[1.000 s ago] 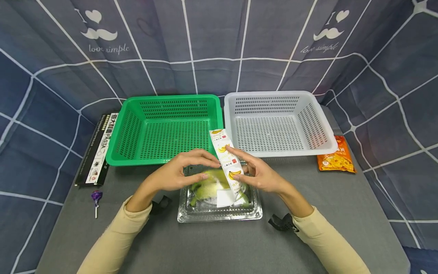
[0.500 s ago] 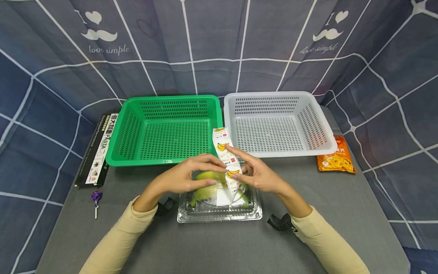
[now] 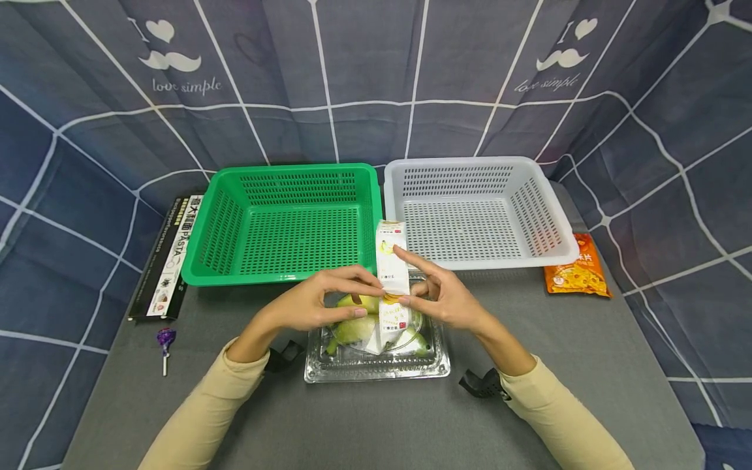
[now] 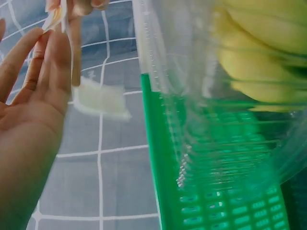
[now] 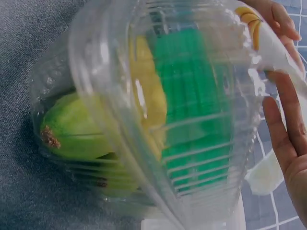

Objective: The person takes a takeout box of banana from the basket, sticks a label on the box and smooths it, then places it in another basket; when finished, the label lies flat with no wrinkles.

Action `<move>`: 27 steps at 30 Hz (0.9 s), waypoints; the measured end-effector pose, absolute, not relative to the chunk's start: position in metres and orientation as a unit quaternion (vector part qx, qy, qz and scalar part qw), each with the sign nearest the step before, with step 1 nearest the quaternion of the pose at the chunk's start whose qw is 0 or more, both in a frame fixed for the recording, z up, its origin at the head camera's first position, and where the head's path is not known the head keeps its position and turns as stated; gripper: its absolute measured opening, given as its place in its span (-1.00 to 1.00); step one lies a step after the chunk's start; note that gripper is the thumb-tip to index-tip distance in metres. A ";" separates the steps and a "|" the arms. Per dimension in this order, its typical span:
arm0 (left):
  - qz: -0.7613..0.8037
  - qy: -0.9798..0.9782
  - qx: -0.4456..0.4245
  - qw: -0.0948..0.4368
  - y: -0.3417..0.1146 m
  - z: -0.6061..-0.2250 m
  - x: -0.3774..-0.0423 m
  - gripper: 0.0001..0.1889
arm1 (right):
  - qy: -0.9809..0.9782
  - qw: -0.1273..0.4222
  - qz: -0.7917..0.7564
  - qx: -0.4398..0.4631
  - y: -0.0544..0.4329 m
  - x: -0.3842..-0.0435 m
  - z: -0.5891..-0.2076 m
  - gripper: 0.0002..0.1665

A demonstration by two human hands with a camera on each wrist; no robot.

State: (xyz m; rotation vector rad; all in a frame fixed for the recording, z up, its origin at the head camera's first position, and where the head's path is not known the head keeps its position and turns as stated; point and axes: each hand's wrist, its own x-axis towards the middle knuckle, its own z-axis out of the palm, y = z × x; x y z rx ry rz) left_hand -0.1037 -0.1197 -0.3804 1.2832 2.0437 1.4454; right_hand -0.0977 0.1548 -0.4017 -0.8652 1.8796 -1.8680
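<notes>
A clear plastic box (image 3: pixel 435 372) with green and yellow fruit (image 3: pixel 354 329) inside stands at the table's middle, its lid closed. Above it, my right hand (image 3: pixel 442 294) pinches a strip of banana labels (image 3: pixel 392 264), index finger and thumb in front, another finger behind. From the left, my left hand (image 3: pixel 323 297) reaches the strip's edge with nearly straight fingers; its thumb stays apart below. In the left wrist view those fingertips meet a curled bit of label (image 4: pixel 54 17). Through the box wall, the right wrist view shows a green fruit (image 5: pixel 69 124) and a yellow one (image 5: pixel 148 98).
Behind the box stand a green basket (image 3: pixel 282 279) and a white basket (image 3: pixel 487 262), side by side. At left lie a black pasta box (image 3: pixel 158 261) and a purple lollipop (image 3: pixel 166 337). An orange snack bag (image 3: pixel 578 271) sits at right.
The label strip has turned from slanted to nearly upright and shifted slightly right. My left hand has moved right, bringing its fingertips to the strip. The right hand has hardly moved.
</notes>
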 end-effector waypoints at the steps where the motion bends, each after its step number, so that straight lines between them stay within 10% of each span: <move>1: 0.523 0.708 0.443 0.169 -0.122 -0.379 -0.103 -0.63 | 0.658 0.168 -0.669 -0.304 0.157 -0.098 -0.402 -0.04; 15: 0.609 0.591 0.456 0.270 -0.145 -0.388 -0.104 -0.68 | 0.635 0.083 -0.705 -0.305 0.186 -0.102 -0.400 -0.16; 27: 0.405 0.778 0.431 0.209 -0.133 -0.400 -0.102 -0.70 | 0.654 0.080 -0.689 -0.302 0.188 -0.101 -0.404 -0.16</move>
